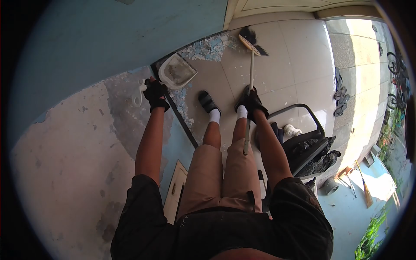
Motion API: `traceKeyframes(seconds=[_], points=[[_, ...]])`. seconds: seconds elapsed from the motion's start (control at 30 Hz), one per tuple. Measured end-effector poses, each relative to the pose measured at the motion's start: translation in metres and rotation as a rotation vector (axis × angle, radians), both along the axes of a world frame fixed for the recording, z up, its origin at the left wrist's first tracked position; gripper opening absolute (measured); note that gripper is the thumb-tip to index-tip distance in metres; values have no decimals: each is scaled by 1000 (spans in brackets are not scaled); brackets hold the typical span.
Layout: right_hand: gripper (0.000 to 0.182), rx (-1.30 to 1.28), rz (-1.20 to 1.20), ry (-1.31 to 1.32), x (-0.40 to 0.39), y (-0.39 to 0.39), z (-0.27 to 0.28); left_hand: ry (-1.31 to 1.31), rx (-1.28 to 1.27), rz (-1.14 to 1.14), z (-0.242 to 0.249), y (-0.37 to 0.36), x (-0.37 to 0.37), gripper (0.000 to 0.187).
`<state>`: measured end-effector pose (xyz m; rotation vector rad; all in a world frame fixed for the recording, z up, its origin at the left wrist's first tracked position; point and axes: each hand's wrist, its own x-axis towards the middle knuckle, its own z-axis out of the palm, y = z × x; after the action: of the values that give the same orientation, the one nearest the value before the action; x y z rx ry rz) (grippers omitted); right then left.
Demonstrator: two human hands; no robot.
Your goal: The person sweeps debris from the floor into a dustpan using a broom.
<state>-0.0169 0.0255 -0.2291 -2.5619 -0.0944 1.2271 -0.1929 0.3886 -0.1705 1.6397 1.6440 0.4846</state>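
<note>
My left hand (pixel 155 93), in a black fingerless glove, is closed on the handle of a white dustpan (pixel 177 71). The pan lies along the foot of the wall, its open edge facing the floor tiles, with some dirt inside. My right hand (pixel 252 102), also gloved, wraps around the pale stick of a broom (pixel 251 69). The black bristles of the broom touch the tiles further off, near the wall corner. Flakes of blue and white paint (pixel 208 48) lie in a pile between the broom head and the dustpan.
Peeling blue wall (pixel 130 47) runs along the left. A black chair (pixel 307 138) with a dark plastic bag (pixel 325 158) stands close on the right. Several slippers (pixel 341 93) lie by the sunlit threshold. Another broom (pixel 365 186) leans outside, and a door (pixel 277 6) is at the top.
</note>
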Motion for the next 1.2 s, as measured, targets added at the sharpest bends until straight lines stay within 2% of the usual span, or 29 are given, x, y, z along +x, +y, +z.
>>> traceKeyframes(seconds=[0.07,0.13,0.23,0.37,0.43,0.57,0.67,0.73,0.83,0.87,0.9,0.97,1.03,1.1,1.17,1.2], points=[[51,21,57,22,-28,13,0,-10,-21,9,1,2,3,32],[49,51,89,52,-54,26,-2,253,160,-184,-3,3,-1,34],[46,102,126,117,-87,44,-5,288,104,-197,-10,0,-4,35],[43,157,180,229,-127,65,-11,288,89,-225,5,-5,-2,37],[41,187,199,270,-144,69,-13,210,43,-203,8,-6,-2,39],[37,237,213,299,-169,73,-12,275,36,-237,0,-1,-7,40],[35,318,206,317,-179,74,-10,183,93,-218,-1,-4,-9,34],[33,400,185,347,-179,69,-9,312,-6,-247,6,-5,-9,40],[35,376,170,496,-149,63,33,192,-14,-227,-3,-6,-17,38],[41,315,169,617,-130,59,57,185,-14,-226,-3,-6,-15,38],[41,315,171,615,-119,55,76,216,-29,-214,-2,-6,-15,36],[56,303,-129,647,-107,44,109,250,-39,-196,0,-3,-18,35],[61,304,-167,619,-95,31,131,159,-10,-224,1,-4,-23,31],[66,300,-214,583,-88,14,129,147,-12,-195,2,-5,-25,31],[65,279,-268,304,-93,1,105,133,-8,-164,1,-3,-27,30],[48,238,-371,192,-95,2,93,148,2,-173,-3,-2,-30,30]])
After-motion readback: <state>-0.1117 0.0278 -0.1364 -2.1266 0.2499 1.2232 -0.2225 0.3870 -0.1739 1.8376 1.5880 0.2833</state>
